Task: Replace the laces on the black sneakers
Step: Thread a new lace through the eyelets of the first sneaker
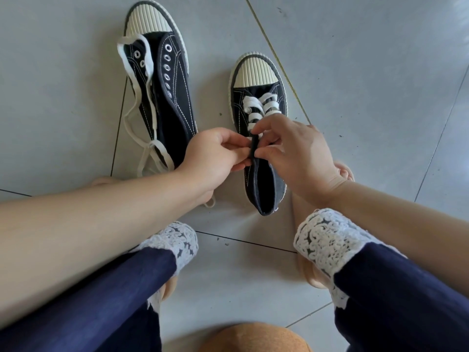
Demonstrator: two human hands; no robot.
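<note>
Two black canvas sneakers with cream ribbed toe caps stand on the tiled floor. The right sneaker [264,174] carries a white lace [261,105] crossed through its front eyelets. My left hand [215,156] pinches the left edge of its opening near the tongue. My right hand [297,151] pinches the same spot from the right, fingers curled over the upper lacing. The left sneaker [165,80] has bare eyelets, and a loose cream lace [134,107] lies draped over its left side and onto the floor.
Grey floor tiles [368,72] with dark grout lines surround the shoes. My legs in dark blue trousers with white lace cuffs [327,240] frame the lower view, feet in peach slippers. An orange-brown rounded object [256,339] sits at the bottom edge.
</note>
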